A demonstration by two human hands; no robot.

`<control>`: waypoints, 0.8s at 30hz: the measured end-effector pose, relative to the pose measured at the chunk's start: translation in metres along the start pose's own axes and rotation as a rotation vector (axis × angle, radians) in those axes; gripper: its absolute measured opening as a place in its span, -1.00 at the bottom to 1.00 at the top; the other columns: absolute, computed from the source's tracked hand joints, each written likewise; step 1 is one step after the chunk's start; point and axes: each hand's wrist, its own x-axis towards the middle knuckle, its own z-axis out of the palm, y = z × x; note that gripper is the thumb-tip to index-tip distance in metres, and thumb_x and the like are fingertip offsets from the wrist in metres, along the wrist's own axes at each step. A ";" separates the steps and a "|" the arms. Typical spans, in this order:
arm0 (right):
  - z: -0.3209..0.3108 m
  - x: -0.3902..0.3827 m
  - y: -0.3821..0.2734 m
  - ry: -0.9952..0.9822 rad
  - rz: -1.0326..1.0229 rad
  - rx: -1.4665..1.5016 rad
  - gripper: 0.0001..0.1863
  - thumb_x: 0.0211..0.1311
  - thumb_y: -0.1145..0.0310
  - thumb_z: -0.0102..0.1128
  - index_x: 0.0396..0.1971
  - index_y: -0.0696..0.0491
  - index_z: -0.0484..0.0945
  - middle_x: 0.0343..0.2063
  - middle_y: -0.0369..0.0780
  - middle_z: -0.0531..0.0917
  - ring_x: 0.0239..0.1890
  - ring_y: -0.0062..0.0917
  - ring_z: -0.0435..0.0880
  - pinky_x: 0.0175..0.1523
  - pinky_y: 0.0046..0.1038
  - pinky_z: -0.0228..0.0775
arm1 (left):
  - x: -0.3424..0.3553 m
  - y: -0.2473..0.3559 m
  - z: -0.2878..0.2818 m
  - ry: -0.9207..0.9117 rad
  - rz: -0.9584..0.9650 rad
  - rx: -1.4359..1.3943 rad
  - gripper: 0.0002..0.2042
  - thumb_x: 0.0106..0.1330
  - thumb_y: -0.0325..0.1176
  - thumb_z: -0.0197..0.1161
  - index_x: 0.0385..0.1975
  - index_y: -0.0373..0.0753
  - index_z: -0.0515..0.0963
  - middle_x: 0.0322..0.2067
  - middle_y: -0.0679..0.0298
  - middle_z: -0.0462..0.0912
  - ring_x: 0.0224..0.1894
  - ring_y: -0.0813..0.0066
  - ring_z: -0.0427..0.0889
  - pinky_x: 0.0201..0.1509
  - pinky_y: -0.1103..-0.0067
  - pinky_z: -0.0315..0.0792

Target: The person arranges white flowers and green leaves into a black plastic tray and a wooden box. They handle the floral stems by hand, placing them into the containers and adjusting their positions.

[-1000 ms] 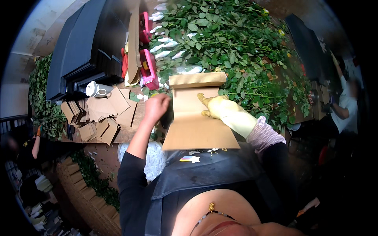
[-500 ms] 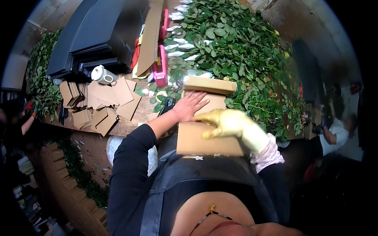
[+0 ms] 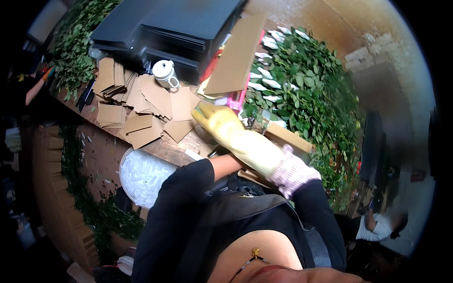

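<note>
One yellow-gloved right hand, its fingers loosely spread and gripping nothing, reaches across one brown cardboard box lying on the counter just right of the white jug, while the left hand, probably under that glove, stays hidden, grip untellable.

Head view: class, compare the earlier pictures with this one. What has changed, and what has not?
The gloved right hand has swung across to the left, over the cardboard box, now mostly hidden. The bare left hand, which pressed on the box, is out of sight under the glove. The cardboard pieces, white mug and leaves stay put.
</note>
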 end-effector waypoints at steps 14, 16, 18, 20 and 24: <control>-0.033 -0.021 0.037 0.490 -0.273 0.006 -0.66 0.24 0.32 0.20 0.02 -0.02 0.66 0.20 -0.09 0.61 0.24 -0.13 0.57 0.32 -0.19 0.40 | -0.004 -0.001 0.005 0.136 0.009 -0.252 -0.41 0.25 -0.11 0.26 0.29 -0.17 0.39 0.29 0.07 0.42 0.38 0.12 0.34 0.49 0.27 0.17; -0.058 -0.091 0.038 0.422 -0.123 0.313 -0.66 0.30 0.29 0.21 0.04 0.00 0.64 0.13 -0.09 0.65 0.17 -0.17 0.63 0.21 -0.25 0.49 | -0.003 -0.004 0.005 0.183 0.026 -0.314 -0.43 0.25 -0.14 0.28 0.27 -0.18 0.42 0.27 0.08 0.45 0.36 0.14 0.37 0.48 0.29 0.19; -0.061 -0.162 0.032 0.350 0.248 0.510 -0.64 0.36 0.20 0.20 0.08 0.00 0.62 0.04 -0.09 0.69 0.11 -0.20 0.67 0.17 -0.30 0.52 | 0.001 -0.007 0.007 0.102 0.045 -0.334 -0.51 0.24 -0.19 0.28 0.17 -0.19 0.47 0.20 0.09 0.49 0.30 0.16 0.44 0.43 0.28 0.25; -0.041 -0.208 0.033 0.264 0.659 0.565 -0.62 0.42 0.13 0.18 0.12 -0.01 0.60 -0.02 -0.10 0.72 0.04 -0.23 0.71 0.19 -0.35 0.50 | 0.004 -0.012 0.012 -0.077 0.110 -0.616 -0.47 0.32 -0.04 0.16 0.24 -0.15 0.45 0.22 0.11 0.50 0.33 0.15 0.41 0.46 0.28 0.22; 0.019 -0.249 0.062 0.058 0.963 1.408 -0.71 0.45 0.17 0.24 -0.10 0.10 0.57 -0.25 -0.23 0.75 -0.27 -0.59 0.72 -0.04 -0.50 0.54 | 0.003 -0.018 0.028 -0.020 -0.076 -0.878 -0.40 0.39 0.07 0.02 0.36 -0.10 0.40 0.38 0.13 0.40 0.46 0.11 0.28 0.57 0.25 0.04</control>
